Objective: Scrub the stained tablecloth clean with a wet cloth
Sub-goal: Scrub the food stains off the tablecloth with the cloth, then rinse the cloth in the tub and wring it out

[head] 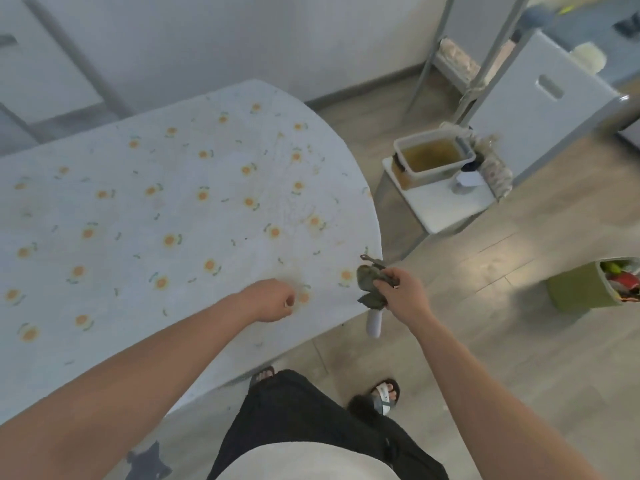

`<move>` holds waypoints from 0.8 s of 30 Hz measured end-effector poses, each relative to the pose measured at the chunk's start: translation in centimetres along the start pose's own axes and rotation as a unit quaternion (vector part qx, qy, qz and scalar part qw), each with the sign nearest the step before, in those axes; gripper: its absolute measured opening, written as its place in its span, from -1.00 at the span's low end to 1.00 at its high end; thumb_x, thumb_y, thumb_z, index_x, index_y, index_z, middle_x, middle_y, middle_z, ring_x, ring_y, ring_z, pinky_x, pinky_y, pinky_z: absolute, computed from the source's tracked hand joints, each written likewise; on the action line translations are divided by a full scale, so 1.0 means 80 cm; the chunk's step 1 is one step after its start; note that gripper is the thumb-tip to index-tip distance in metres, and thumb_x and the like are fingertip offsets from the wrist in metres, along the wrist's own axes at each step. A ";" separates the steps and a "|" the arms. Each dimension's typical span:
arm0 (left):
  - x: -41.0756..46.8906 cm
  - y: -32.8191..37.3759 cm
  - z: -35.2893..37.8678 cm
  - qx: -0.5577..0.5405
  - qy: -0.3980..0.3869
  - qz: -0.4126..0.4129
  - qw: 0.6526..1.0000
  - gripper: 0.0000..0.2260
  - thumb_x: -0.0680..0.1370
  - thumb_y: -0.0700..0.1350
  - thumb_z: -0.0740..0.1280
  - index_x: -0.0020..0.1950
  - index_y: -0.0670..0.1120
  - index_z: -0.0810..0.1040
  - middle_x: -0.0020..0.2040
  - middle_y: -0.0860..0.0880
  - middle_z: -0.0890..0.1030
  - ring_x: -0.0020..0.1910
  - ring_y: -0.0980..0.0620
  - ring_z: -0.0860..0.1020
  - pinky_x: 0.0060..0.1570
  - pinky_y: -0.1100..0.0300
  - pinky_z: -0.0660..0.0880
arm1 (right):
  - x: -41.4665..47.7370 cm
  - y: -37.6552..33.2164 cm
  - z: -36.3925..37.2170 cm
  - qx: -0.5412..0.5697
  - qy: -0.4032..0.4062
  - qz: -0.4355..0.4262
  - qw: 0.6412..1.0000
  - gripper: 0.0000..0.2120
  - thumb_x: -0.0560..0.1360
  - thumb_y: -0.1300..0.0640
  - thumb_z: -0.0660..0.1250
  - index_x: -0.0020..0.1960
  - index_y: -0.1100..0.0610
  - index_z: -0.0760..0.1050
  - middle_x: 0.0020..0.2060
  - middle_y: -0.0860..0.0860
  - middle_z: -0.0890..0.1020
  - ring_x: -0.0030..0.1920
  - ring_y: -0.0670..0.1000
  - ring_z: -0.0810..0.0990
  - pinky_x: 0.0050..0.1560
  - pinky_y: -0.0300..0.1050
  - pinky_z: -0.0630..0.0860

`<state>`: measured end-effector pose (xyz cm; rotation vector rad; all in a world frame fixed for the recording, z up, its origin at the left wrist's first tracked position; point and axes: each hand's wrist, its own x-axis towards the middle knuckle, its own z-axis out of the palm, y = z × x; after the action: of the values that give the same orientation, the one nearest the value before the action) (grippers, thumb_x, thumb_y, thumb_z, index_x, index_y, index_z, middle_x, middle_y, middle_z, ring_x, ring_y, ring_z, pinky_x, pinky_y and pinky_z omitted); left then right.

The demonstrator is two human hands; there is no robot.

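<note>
Head view: right grip [405, 296] around dark cloth [369, 279], left grip [270, 299] apparently fisted, empty, on flowered tablecloth [138, 209].

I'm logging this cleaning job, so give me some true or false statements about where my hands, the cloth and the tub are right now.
1. The left hand rests on the tablecloth. True.
2. The right hand grips the cloth. True.
3. The cloth lies spread flat on the tablecloth. False: it is bunched in the right hand at the tablecloth's edge.
4. The tub holds brownish liquid. True.
5. The tub stands on the tablecloth. False: it stands on a white stool, off the tablecloth.
</note>
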<state>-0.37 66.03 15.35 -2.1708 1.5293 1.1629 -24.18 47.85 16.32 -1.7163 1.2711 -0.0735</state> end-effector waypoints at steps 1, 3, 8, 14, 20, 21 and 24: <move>0.008 0.016 -0.004 -0.007 -0.001 0.001 1.000 -0.81 0.64 -0.03 0.29 0.18 -0.06 0.60 0.16 -0.06 0.64 0.06 -0.03 0.58 0.05 0.08 0.51 | 0.002 -0.003 -0.008 0.006 -0.004 -0.007 1.000 -0.82 0.52 0.11 0.41 -0.13 -0.17 0.52 -0.18 -0.07 0.65 -0.14 0.07 0.64 -0.03 0.15 0.62; 0.030 0.075 -0.024 -0.024 0.001 0.002 1.000 -0.76 0.65 -0.02 0.30 0.27 -0.06 0.59 0.19 -0.03 0.62 0.05 0.00 0.54 0.06 0.13 0.47 | 0.009 -0.003 -0.052 0.015 -0.015 -0.032 0.999 -0.82 0.51 0.12 0.42 -0.12 -0.17 0.53 -0.19 -0.08 0.64 -0.13 0.06 0.64 -0.03 0.18 0.63; 0.077 0.184 -0.096 -0.034 0.026 0.016 0.999 -0.71 0.66 -0.02 0.30 0.34 -0.09 0.59 0.27 -0.06 0.60 0.20 -0.09 0.56 0.11 0.14 0.44 | 0.050 -0.026 -0.138 -0.022 -0.036 -0.114 0.993 -0.92 0.52 0.06 0.41 -0.03 -0.11 0.61 -0.19 -0.15 0.66 -0.17 -0.04 0.64 -0.06 0.08 0.64; 0.143 0.263 -0.195 0.032 0.019 0.033 0.999 -0.69 0.69 -0.02 0.26 0.34 -0.13 0.61 0.32 -0.08 0.59 0.29 -0.12 0.53 0.27 0.04 0.46 | 0.117 -0.069 -0.224 -0.050 -0.031 -0.167 0.984 -0.89 0.56 0.06 0.38 0.08 -0.07 0.58 -0.10 -0.16 0.63 -0.03 -0.06 0.60 0.03 -0.04 0.57; 0.228 0.294 -0.316 0.097 0.012 0.029 0.995 -0.73 0.68 -0.06 0.28 0.25 -0.18 0.64 0.21 -0.12 0.65 0.14 -0.16 0.59 0.06 0.07 0.48 | 0.216 -0.108 -0.301 -0.046 -0.032 -0.175 0.983 -0.82 0.57 0.07 0.38 0.17 -0.05 0.58 -0.02 -0.13 0.64 0.02 -0.04 0.60 0.08 -0.05 0.58; 0.245 0.294 -0.341 0.107 0.016 0.027 0.994 -0.73 0.67 -0.07 0.29 0.23 -0.20 0.64 0.19 -0.14 0.65 0.12 -0.17 0.59 0.04 0.07 0.48 | 0.236 -0.118 -0.316 -0.052 -0.030 -0.179 0.982 -0.81 0.57 0.07 0.38 0.18 -0.04 0.58 0.00 -0.12 0.64 0.03 -0.03 0.60 0.10 -0.04 0.58; 0.282 0.311 -0.413 0.163 0.021 0.025 0.986 -0.76 0.64 -0.17 0.28 0.20 -0.29 0.62 0.16 -0.24 0.64 0.10 -0.23 0.60 -0.09 0.11 0.37 | 0.292 -0.133 -0.357 -0.074 -0.013 -0.179 0.981 -0.79 0.57 0.09 0.39 0.20 0.00 0.58 0.01 -0.10 0.62 0.04 0.00 0.57 0.11 -0.06 0.53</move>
<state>-3.71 20.42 26.65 -1.9605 1.6660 0.8143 -21.63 11.49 28.44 -2.0542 0.9545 -0.1697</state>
